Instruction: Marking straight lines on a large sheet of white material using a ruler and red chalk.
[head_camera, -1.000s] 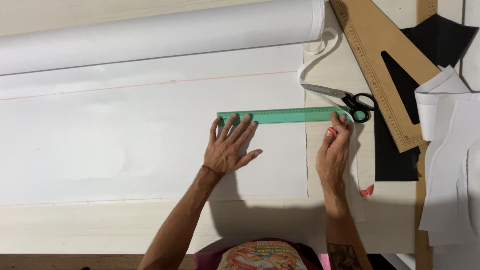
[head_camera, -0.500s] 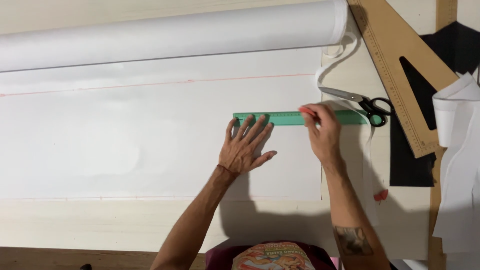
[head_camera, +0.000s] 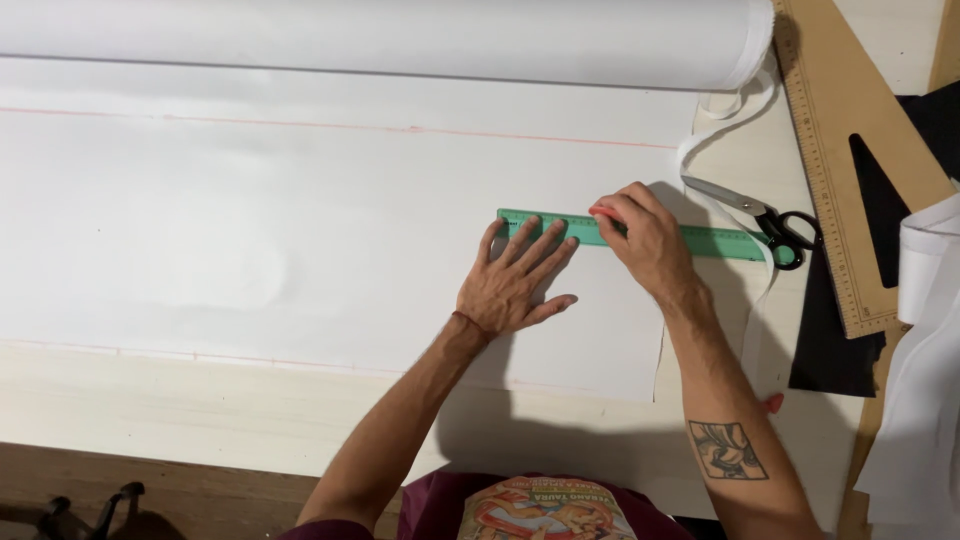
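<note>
You've got a pale wood table (head_camera: 200, 420), evenly lit from above; dark brown floor (head_camera: 230, 495) shows at bottom left.

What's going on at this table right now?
A person is working on a sheet of white fabric unrolled from a roll across a table. The left hand lies flat, fingers spread, pressing down a green ruler. The right hand holds a small pink marker, probably chalk, against the ruler's edge. A faint pink line already runs across the fabric higher up. Scissors and a large wooden set square lie to the right.
</note>
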